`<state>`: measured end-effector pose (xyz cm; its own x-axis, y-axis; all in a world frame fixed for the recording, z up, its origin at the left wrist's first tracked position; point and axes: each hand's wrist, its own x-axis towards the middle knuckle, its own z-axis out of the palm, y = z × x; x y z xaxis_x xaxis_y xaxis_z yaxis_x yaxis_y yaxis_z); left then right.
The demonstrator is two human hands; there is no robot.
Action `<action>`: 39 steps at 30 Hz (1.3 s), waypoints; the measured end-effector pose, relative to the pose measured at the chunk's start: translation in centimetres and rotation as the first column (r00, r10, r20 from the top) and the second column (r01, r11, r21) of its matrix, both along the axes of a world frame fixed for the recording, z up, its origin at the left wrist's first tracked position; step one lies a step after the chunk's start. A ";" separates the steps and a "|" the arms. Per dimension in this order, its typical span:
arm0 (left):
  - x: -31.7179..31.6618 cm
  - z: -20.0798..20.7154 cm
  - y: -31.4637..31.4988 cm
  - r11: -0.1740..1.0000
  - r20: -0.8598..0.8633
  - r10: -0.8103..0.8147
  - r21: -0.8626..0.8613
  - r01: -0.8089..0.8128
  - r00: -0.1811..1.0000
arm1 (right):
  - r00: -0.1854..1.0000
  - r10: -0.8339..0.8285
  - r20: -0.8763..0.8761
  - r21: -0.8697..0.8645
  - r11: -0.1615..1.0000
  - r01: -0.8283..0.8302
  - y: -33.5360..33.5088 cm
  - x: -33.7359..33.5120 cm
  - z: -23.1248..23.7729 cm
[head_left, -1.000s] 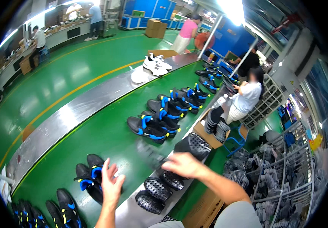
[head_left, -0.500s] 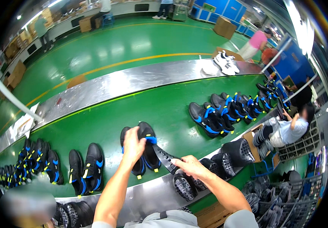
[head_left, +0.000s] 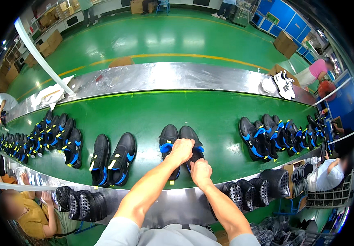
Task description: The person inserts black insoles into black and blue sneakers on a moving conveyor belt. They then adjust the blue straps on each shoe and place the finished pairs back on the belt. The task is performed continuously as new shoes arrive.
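Observation:
A pair of black sneakers with blue and yellow trim stands before me on the green belt, toes pointing away. My left hand (head_left: 182,151) is closed over the tongue area of the right sneaker (head_left: 189,133) of this pair. At that sneaker's opening, my right hand (head_left: 201,169) is curled into a grip around a black insole, mostly hidden by the fingers and the shoe. The left sneaker (head_left: 169,133) stands close beside it, its blue lining showing, and my left forearm covers part of it.
Another sneaker pair (head_left: 121,158) stands to the left, with rows of sneakers (head_left: 73,147) beyond it and more sneakers (head_left: 252,139) at right. Stacks of black insoles (head_left: 276,183) line the near metal edge. White shoes (head_left: 284,85) sit on the far metal ledge (head_left: 156,78). Co-workers sit at both sides.
My right hand has brought the insole from beside the pair to the right sneaker's opening. My left hand stays on that sneaker. The whole view has turned left.

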<state>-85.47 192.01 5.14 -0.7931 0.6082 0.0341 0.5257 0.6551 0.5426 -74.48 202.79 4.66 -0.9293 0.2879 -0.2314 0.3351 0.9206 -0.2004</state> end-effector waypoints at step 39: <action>17.2 4.3 -12.5 0.944 -0.008 0.317 0.098 -0.315 0.948 | 0.860 -0.473 -0.192 0.143 0.853 0.502 29.4 -0.3 4.8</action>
